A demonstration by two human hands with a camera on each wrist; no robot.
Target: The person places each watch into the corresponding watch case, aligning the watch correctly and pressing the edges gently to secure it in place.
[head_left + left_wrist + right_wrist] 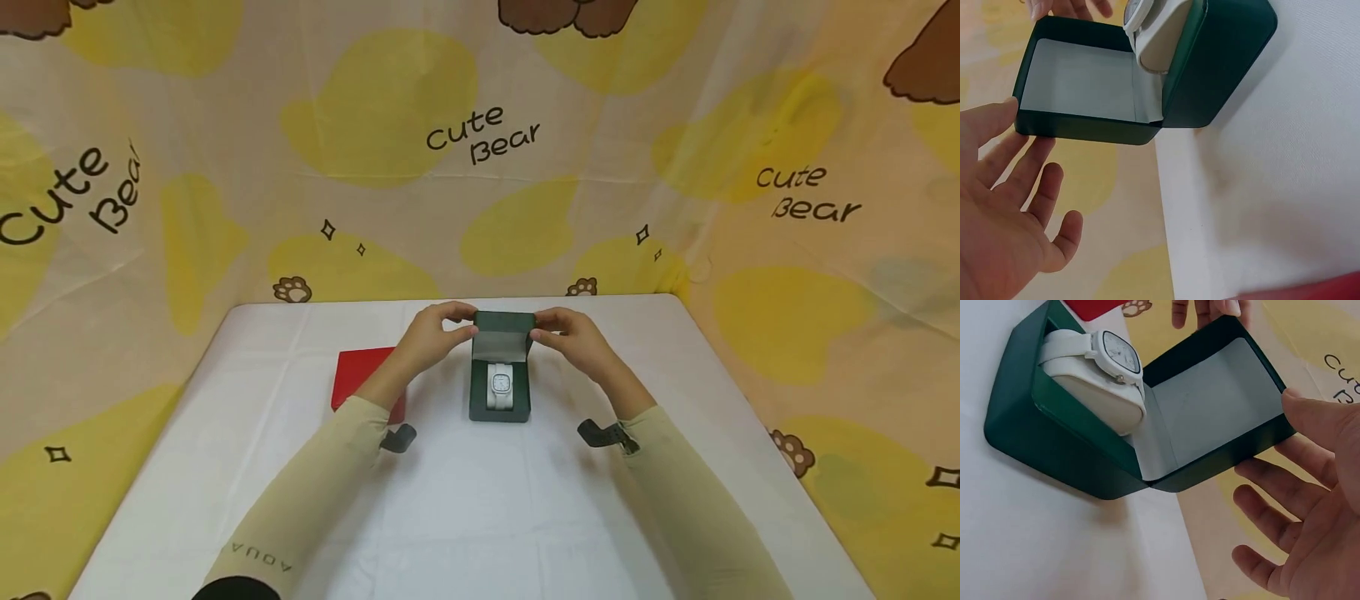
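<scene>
A dark green watch box (477,403) stands on the table with its lid (1085,81) raised. Inside it a white wristwatch (1119,353) is wrapped round a pale cushion (1094,403). At the lid's left corner my left hand (438,335) pinches the edge between thumb and fingers; its other fingers are spread below, as the left wrist view shows. My right hand (573,340) grips the opposite corner the same way, thumb on the rim and fingers behind. The lid's pale grey lining is visible between the two hands.
A flat red item (356,375) lies left of the watch box, partly covered by my left forearm. A white cloth covers the table (480,517). Behind it hangs a yellow patterned curtain (375,108), close to the table's far edge.
</scene>
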